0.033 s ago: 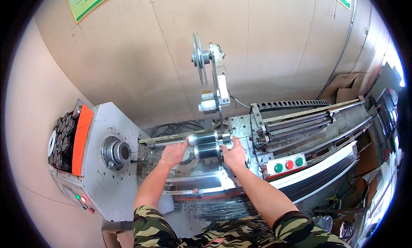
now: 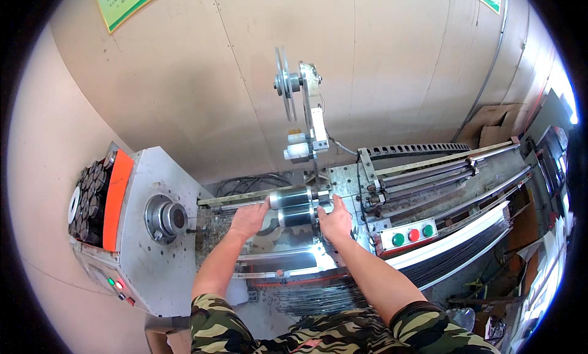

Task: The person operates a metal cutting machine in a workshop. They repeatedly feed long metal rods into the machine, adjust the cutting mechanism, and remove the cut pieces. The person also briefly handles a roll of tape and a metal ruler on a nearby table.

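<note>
hands point(image 2: 248, 220) at metal cylinders point(image 2: 296, 216), printed green-edged wall poster point(image 2: 130, 3)

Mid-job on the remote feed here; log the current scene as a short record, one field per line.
Left hand: fingertips at the left end of the far cylinder
Right hand: by the cylinders' right ends
Near cylinder: metallic, beside the far one
Control box: red button between two green ones
Above: reel on an upright arm
Left side: pale housing with round fitting
Unclear: grip firmness
</note>
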`<action>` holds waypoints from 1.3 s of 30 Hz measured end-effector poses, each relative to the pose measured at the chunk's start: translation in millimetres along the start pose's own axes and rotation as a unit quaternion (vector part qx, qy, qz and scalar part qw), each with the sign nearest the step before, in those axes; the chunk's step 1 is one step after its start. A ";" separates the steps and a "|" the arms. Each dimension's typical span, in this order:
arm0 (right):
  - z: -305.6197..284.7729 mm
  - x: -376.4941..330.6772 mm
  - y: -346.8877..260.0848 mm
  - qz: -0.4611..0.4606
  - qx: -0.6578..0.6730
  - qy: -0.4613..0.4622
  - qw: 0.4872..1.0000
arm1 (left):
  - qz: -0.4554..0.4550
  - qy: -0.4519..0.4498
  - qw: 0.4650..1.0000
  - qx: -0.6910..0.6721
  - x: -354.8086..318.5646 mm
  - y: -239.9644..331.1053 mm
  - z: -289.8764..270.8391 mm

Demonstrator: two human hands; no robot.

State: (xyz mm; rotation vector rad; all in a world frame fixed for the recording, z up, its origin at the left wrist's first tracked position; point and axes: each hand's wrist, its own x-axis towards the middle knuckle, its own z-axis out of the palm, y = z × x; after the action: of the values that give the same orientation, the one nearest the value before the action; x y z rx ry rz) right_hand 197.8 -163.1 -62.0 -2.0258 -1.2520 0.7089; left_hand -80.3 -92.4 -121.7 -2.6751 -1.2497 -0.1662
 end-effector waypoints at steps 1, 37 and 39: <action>0.5 0.2 0.0 -0.006 -0.002 0.004 1.000 | 0.002 0.006 1.000 0.001 -0.5 -0.8 2.1; 14.7 1.4 14.9 -0.013 -0.028 -0.010 0.999 | 0.005 0.031 0.999 -0.008 -5.2 -1.2 6.3; 9.8 -1.2 9.0 -0.009 -0.025 -0.021 0.999 | 0.005 0.034 0.999 -0.003 -7.2 -2.1 8.2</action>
State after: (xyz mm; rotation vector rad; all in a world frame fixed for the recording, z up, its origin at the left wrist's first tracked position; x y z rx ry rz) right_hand 195.3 -164.8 -75.0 -2.0469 -1.3220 0.7218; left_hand -86.3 -94.7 -130.7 -2.6563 -1.2180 -0.2561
